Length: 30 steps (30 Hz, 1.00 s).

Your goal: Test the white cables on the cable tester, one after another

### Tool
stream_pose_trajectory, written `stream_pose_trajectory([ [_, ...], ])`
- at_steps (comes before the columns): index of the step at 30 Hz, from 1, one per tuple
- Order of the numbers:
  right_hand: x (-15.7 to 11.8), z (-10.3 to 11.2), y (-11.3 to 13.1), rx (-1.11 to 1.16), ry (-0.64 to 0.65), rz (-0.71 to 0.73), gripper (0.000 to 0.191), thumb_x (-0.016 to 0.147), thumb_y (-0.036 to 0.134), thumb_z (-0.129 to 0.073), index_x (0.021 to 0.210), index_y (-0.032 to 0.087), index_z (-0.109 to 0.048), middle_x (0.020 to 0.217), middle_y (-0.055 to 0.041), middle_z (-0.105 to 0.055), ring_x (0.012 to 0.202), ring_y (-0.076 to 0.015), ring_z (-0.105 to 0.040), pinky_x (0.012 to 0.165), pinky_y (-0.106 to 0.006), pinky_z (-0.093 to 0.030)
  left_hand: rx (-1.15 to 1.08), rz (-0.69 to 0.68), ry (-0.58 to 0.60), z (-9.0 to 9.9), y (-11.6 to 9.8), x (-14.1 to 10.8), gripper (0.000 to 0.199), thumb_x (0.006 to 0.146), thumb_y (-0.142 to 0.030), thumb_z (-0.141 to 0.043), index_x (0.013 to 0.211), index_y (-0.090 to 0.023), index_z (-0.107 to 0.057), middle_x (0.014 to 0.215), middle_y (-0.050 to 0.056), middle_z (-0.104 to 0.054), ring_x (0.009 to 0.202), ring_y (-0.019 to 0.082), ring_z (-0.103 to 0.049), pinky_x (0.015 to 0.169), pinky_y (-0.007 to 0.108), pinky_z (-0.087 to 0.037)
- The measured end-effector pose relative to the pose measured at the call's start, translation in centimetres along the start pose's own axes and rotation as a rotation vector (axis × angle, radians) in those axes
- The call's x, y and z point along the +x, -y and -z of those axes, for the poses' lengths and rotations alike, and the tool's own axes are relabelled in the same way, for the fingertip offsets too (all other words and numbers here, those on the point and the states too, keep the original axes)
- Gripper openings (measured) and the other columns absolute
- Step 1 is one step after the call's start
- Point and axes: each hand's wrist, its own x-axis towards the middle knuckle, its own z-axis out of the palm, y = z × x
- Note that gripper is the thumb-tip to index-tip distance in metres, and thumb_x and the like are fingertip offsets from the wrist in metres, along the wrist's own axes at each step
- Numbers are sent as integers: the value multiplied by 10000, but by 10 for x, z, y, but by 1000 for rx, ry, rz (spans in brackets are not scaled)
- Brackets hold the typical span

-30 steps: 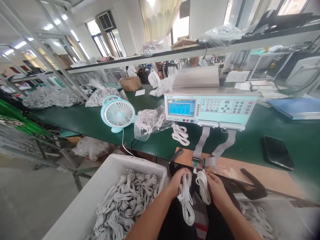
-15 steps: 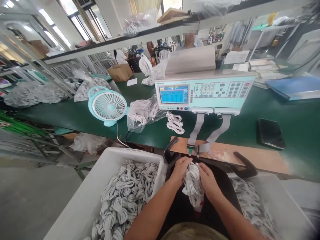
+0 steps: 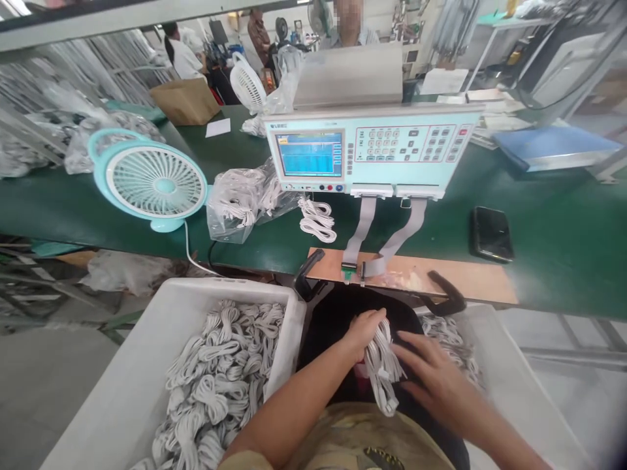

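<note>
A looped bundle of white cables hangs over my lap. My left hand is closed around its upper end. To the right of the bundle, my right hand has its fingers spread; whether a fingertip touches the cables I cannot tell. Beyond my hands, at the table's front edge, two grey ribbon cables run from the teal tester down to small connectors on a wooden board.
On my left stands a white bin of bundled cables; another white bin is on my right. Black clamps grip the board. A teal fan, bagged cables, a phone and a blue folder lie on the green table. A person sits opposite.
My right hand has let go of the cable bundle and moved right, its fingers now spread. The left hand still holds the bundle. The view has tilted down and shifted.
</note>
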Motion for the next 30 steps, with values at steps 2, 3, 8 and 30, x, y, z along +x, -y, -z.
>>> stream_pose_trajectory([
  [2, 15, -11, 18, 61, 43, 122, 477, 830, 182, -568, 1283, 312, -498, 1311, -91, -477, 1142, -297, -452, 946, -474, -422, 1, -24, 3, -5, -1, 0, 393, 730, -547, -576, 654, -162, -555, 548, -38, -465, 496, 91, -431, 508, 214, -347],
  [3, 22, -13, 23, 114, 34, 148, 452, 841, 191, -567, 1274, 300, -496, 1289, -96, -492, 1118, -291, -462, 939, -470, -428, 28, -59, 7, -4, -2, -2, 401, 753, -552, -545, 665, -162, -565, 573, -31, -477, 523, 97, -443, 526, 217, -358],
  [8, 33, -2, 15, 471, -24, -13, 265, 933, 286, -431, 1188, 248, -490, 1079, -80, -562, 977, -231, -542, 867, -366, -465, 478, -369, -21, 20, -7, -27, 288, 824, -417, -499, 921, -196, -657, 770, 9, -569, 728, 145, -519, 672, 238, -401],
  [30, 56, -39, 34, 789, -90, -165, 306, 980, 343, -289, 967, 223, -570, 832, -31, -531, 763, -182, -530, 714, -301, -440, 105, -505, -177, 41, -5, -48, 249, 788, -392, -601, 739, -161, -519, 617, -50, -450, 550, 76, -389, 539, 200, -334],
])
